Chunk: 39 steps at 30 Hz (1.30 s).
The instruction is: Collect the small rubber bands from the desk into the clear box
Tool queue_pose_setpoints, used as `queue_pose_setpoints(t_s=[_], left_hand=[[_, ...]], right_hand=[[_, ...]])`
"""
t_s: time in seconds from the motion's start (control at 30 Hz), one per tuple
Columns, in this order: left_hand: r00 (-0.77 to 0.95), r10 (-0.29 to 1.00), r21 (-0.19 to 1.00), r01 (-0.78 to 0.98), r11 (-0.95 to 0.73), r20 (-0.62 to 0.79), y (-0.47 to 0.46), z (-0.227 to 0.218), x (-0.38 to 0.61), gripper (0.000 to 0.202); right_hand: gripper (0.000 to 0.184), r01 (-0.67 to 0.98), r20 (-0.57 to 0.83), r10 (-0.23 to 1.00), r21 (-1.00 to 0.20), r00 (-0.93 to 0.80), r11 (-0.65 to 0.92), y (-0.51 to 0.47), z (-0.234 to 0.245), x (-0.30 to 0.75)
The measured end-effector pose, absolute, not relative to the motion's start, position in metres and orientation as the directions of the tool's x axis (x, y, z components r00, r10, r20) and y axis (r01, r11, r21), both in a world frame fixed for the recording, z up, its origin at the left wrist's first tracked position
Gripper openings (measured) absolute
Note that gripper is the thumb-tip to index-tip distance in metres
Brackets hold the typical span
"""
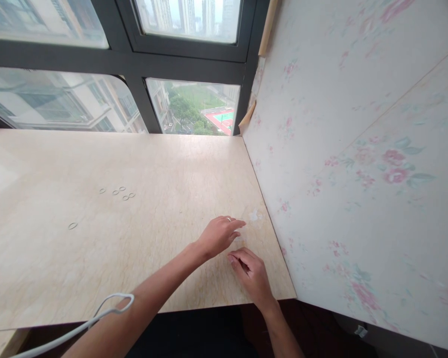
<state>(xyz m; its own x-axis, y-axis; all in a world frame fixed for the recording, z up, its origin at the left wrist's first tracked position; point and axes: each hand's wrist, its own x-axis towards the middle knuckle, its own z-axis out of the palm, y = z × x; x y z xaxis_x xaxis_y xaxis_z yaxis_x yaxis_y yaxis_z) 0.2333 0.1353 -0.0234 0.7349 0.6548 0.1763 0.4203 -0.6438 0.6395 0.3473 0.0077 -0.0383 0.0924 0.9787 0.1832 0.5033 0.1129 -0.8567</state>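
Observation:
My left hand (222, 235) is over the right part of the marble-patterned sill (164, 199), fingers stretched toward the wall and a ring on one finger. Just below it, nearer to me, my right hand (252, 273) is closed in a pinch of thumb and fingers. Whatever the pinch may hold is too small or hidden to make out. By the left fingertips lies a clear or whitish bit (239, 239), its kind unclear. A whitish, see-through patch (254, 215) sits on the surface beyond, close to the wall.
Several thin rings lie to the left, among them a lone ring (72, 225) and a linked-looking pair (129, 197). A white cable (112, 309) loops by my left forearm. The flowered wall (321, 174) bounds the right side; dark window frames (194, 64) stand behind.

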Motion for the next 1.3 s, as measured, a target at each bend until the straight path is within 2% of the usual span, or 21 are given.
queue_pose_setpoints(t_s=[0.2, 0.43, 0.73, 1.07, 1.17, 1.23, 1.3], left_hand=[[0.697, 0.689, 0.664, 0.42, -0.619, 0.201, 0.134, -0.017, 0.215, 0.025], [0.503, 0.839, 0.738, 0.483, -0.472, 0.208, 0.129, -0.033, 0.163, 0.017], [0.305, 0.927, 0.75, 0.555, -0.36, 0.22, 0.122, -0.053, 0.09, 0.018], [0.244, 0.945, 0.868, 0.395, -0.3, 0.216, 0.12, -0.055, 0.08, 0.024], [0.222, 0.958, 0.9, 0.356, -0.252, 0.18, 0.122, -0.056, 0.079, 0.025], [0.21, 0.963, 0.904, 0.354, -0.238, 0.171, 0.124, -0.058, 0.078, 0.023], [0.195, 0.964, 0.907, 0.346, -0.239, 0.179, 0.125, -0.058, 0.078, 0.022]], right_hand=[[0.023, 0.503, 0.176, 0.981, -0.857, 0.08, 0.112, 0.007, -0.039, 0.348], [0.021, 0.514, 0.183, 0.981, -0.849, 0.06, 0.127, 0.006, -0.041, 0.348], [0.017, 0.439, 0.162, 0.987, -0.887, 0.003, 0.145, 0.009, -0.039, 0.339], [0.018, 0.343, 0.306, 0.925, -0.864, -0.223, 0.369, 0.105, 0.021, 0.233], [0.021, 0.432, 0.314, 0.895, -0.793, -0.317, 0.431, 0.157, 0.02, 0.189], [0.025, 0.62, 0.23, 0.874, -0.629, -0.428, 0.469, 0.194, 0.014, 0.161], [0.027, 0.674, 0.174, 0.863, -0.559, -0.474, 0.483, 0.227, 0.005, 0.138]])
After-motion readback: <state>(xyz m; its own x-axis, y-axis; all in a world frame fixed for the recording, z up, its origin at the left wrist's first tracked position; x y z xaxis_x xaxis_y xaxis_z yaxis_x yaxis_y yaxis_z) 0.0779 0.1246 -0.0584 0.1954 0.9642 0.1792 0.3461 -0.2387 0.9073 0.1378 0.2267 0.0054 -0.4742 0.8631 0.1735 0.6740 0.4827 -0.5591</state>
